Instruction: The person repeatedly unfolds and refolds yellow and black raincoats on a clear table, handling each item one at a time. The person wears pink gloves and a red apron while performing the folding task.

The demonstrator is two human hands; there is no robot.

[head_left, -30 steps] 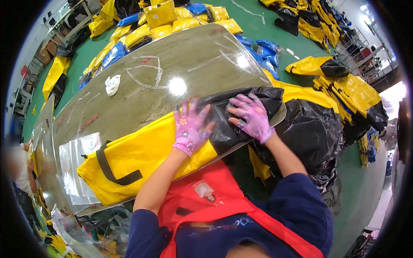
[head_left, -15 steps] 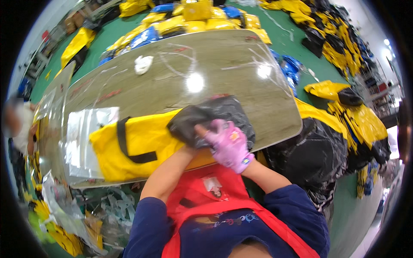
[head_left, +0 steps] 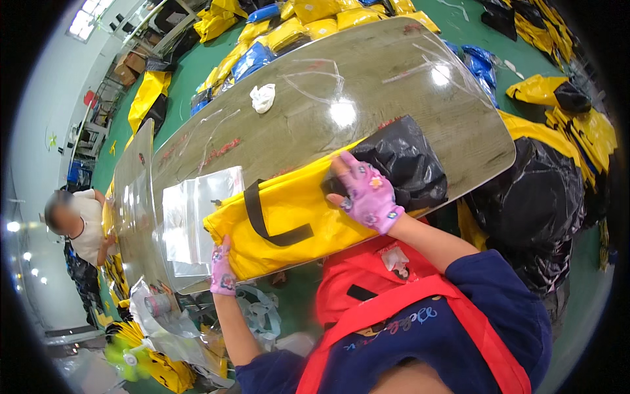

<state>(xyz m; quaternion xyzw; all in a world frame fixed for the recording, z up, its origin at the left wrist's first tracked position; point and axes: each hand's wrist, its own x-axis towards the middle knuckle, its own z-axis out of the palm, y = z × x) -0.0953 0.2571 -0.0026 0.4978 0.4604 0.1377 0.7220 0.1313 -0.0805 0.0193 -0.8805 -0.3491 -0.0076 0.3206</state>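
Right hand [head_left: 369, 196] presses flat on the folded yellow fabric bag with black strap [head_left: 289, 213], lying lengthwise between it and left hand [head_left: 222, 270], which grips the bag's end.

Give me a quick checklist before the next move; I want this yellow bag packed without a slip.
1. Left hand on the near corner of the yellow bag: ok.
2. Right hand pressing the black part onto the bag: ok.
3. Bag fully on the table: not ok, its near edge overhangs.
4. Clear plastic sleeves beside the bag: ok.
5. Black strap lying flat: ok.
6. Bag closed: cannot tell.
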